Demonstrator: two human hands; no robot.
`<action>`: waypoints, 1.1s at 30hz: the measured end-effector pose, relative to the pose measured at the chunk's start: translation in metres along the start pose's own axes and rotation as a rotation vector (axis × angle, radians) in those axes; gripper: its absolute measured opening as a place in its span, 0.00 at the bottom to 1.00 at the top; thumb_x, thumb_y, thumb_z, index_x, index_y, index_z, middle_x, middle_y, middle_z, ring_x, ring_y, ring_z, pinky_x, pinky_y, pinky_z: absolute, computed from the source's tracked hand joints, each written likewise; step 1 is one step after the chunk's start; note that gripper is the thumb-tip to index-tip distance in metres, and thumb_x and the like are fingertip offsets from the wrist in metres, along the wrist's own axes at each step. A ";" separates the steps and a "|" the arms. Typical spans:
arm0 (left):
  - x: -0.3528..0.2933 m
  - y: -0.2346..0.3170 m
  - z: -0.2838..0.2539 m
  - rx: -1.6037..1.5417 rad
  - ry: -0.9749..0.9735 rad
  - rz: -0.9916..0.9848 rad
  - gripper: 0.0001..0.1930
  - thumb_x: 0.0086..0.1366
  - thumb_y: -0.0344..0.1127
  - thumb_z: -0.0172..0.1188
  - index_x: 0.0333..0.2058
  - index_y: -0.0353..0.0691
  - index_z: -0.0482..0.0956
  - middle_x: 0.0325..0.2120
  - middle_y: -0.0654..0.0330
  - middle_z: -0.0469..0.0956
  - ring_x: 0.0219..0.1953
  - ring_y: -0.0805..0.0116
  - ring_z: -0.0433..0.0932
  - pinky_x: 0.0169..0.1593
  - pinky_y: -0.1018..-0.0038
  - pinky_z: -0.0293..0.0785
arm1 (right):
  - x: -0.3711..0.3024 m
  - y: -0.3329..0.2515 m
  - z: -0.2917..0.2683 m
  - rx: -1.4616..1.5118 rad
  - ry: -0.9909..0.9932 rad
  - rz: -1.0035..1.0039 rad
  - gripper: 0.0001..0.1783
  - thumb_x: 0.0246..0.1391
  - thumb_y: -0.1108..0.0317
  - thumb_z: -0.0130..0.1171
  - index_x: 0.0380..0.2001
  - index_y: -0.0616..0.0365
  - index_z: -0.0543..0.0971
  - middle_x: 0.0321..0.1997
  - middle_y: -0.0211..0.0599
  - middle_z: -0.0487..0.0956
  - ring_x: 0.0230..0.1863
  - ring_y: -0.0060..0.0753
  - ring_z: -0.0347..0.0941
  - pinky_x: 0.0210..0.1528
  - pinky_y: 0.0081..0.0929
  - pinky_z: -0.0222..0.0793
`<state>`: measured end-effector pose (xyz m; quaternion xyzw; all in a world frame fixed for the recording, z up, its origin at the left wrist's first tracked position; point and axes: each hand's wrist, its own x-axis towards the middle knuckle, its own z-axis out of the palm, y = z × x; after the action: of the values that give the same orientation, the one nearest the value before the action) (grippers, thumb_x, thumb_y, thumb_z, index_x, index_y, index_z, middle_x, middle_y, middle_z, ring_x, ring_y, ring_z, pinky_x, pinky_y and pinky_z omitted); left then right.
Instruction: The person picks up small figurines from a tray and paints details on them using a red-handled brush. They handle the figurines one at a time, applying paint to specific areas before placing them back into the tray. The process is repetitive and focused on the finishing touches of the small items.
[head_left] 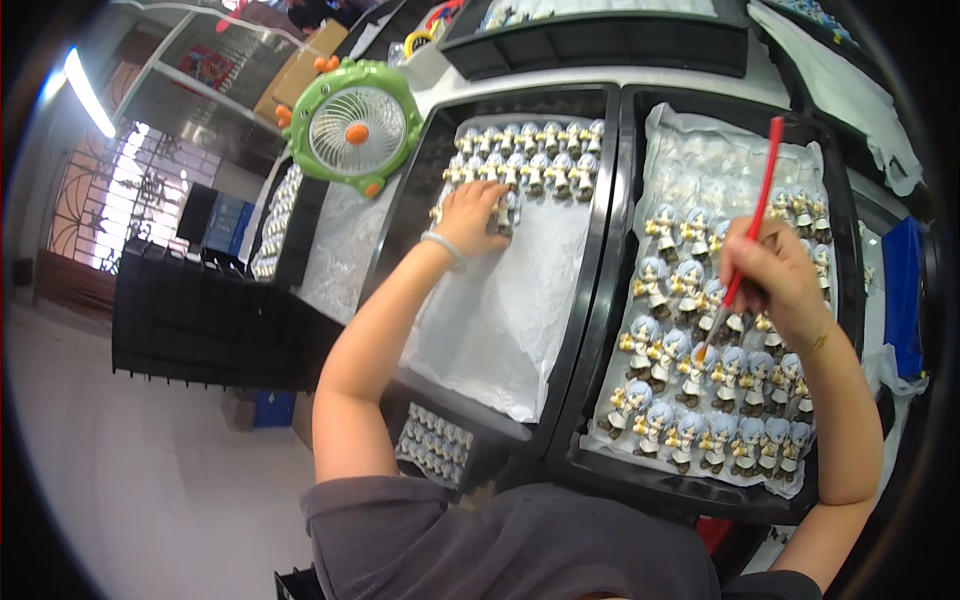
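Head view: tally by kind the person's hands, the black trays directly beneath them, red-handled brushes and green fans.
Hands: 2 (left hand, right hand)
Black trays: 2 (left tray, right tray)
Red-handled brush: 1
Green fan: 1
Total: 6

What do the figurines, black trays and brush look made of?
Figurines: probably painted plastic or resin; repeated moulded shapes with distinct colour areas.
Black trays: likely rigid plastic; smooth, even black walls with a slight sheen.
Brush: smooth red handle, painted wood or plastic, can't tell; the silvery collar suggests metal. Tip too small to judge.
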<state>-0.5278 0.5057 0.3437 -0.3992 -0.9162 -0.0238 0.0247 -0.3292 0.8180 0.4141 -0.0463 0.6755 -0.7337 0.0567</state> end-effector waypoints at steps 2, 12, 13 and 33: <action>0.003 0.008 -0.010 0.040 -0.007 -0.009 0.34 0.37 0.36 0.62 0.47 0.44 0.62 0.45 0.54 0.63 0.50 0.55 0.58 0.52 0.62 0.52 | -0.005 -0.006 0.010 0.065 -0.096 0.065 0.13 0.49 0.62 0.48 0.18 0.58 0.69 0.15 0.27 0.70 0.12 0.14 0.64 0.14 0.09 0.56; 0.141 0.193 -0.042 -0.310 0.148 0.508 0.16 0.48 0.34 0.54 0.39 0.40 0.70 0.34 0.54 0.71 0.39 0.58 0.69 0.44 0.70 0.64 | -0.003 0.002 0.014 -0.231 -0.568 0.076 0.18 0.49 0.58 0.47 0.15 0.61 0.70 0.12 0.28 0.69 0.13 0.18 0.63 0.16 0.17 0.58; 0.156 0.215 -0.031 -0.290 0.131 0.502 0.16 0.49 0.35 0.54 0.38 0.40 0.71 0.34 0.54 0.72 0.39 0.57 0.70 0.43 0.70 0.64 | -0.003 0.005 0.011 -0.166 -0.574 0.075 0.18 0.49 0.58 0.47 0.15 0.61 0.70 0.12 0.28 0.69 0.12 0.17 0.63 0.16 0.16 0.58; 0.066 0.167 -0.076 -1.968 -0.416 -0.048 0.26 0.53 0.36 0.44 0.52 0.38 0.54 0.24 0.57 0.70 0.29 0.67 0.66 0.35 0.76 0.61 | -0.009 -0.012 -0.008 0.138 -0.225 0.021 0.13 0.46 0.60 0.50 0.16 0.57 0.68 0.13 0.26 0.68 0.10 0.13 0.60 0.12 0.10 0.53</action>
<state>-0.4483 0.6622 0.4277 -0.2197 -0.4829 -0.7007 -0.4770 -0.3219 0.8284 0.4256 -0.1171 0.6135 -0.7678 0.1430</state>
